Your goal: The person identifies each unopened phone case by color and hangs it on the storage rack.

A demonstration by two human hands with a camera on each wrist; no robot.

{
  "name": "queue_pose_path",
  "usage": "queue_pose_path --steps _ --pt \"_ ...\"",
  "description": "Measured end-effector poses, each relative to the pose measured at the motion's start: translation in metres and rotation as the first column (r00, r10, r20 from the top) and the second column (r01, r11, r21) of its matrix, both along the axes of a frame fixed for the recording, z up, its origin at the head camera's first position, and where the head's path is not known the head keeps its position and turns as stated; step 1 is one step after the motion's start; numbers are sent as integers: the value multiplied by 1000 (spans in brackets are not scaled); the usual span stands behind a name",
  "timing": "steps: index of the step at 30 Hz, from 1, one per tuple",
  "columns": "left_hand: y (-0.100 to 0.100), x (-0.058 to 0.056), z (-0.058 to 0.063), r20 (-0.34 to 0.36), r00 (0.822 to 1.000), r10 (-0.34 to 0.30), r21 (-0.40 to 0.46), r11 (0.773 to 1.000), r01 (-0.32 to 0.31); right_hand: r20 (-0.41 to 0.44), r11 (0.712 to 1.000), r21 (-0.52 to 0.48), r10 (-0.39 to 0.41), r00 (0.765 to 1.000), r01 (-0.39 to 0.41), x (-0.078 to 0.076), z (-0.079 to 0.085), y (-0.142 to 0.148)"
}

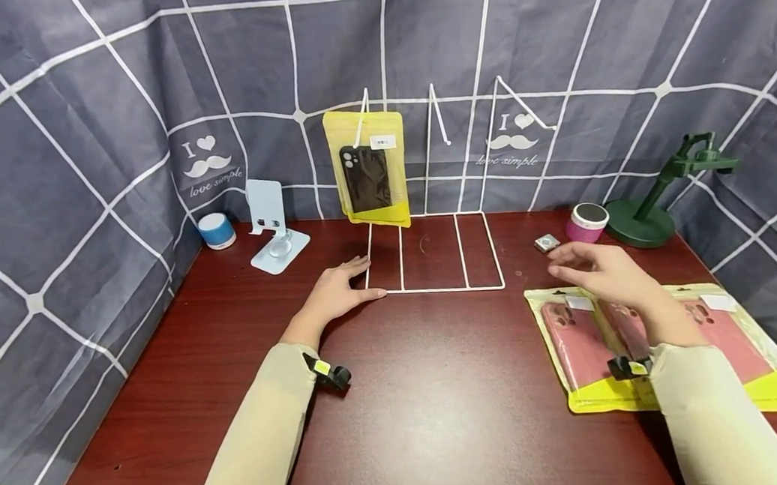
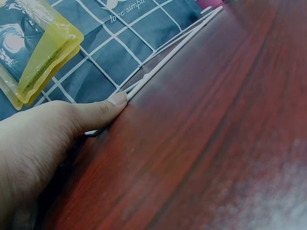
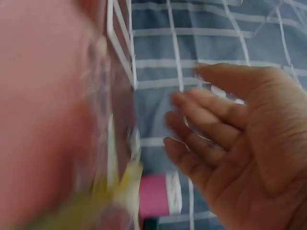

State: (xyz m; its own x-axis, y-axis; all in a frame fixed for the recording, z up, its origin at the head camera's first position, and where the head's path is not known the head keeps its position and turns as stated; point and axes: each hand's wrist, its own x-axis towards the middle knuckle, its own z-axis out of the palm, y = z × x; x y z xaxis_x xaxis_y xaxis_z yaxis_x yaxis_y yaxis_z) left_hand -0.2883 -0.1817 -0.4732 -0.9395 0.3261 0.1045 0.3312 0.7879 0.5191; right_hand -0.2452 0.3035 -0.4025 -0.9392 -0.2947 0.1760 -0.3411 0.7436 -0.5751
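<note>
A white wire display rack [image 1: 444,290] stands against the cloth, with prongs at its top. From its left prong hangs a yellow-edged bag with a black phone case [image 1: 367,178]. My left hand [image 1: 334,295] rests at the rack's front left corner, fingers spread; in the left wrist view its straight thumb [image 2: 103,109] touches the front wire. My right hand [image 1: 600,273] is above the far edge of the bagged pink phone cases [image 1: 578,346], fingers loosely bent. Nothing shows between those fingers in the right wrist view, where the near bag is blurred.
At the back left are a blue round speaker [image 1: 216,231] and a pale folding phone stand [image 1: 269,224]. A small square silver device [image 1: 547,243], a pink speaker [image 1: 587,222] and a green stand [image 1: 640,221] stand back right. Checked cloth [image 1: 226,51] surrounds the red-brown table [image 1: 400,407].
</note>
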Motion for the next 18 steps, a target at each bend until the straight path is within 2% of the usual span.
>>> queue_pose_path --steps 3,7,9,15,18 --pt "0 0 0 1 1000 1 2 1000 -1 120 994 105 24 992 -37 -1 -7 22" --pt "0 1 0 6 1000 3 -1 1000 -3 232 984 146 63 971 -99 -3 -15 36" --pt "0 1 0 8 1000 5 1 1000 -5 241 982 148 82 967 -121 -5 -19 39" --pt "0 0 0 9 1000 5 12 1000 -5 239 989 96 90 967 -116 -9 -31 41" --pt "1 -1 0 7 1000 4 11 1000 -4 212 989 75 112 971 -130 -11 -37 42"
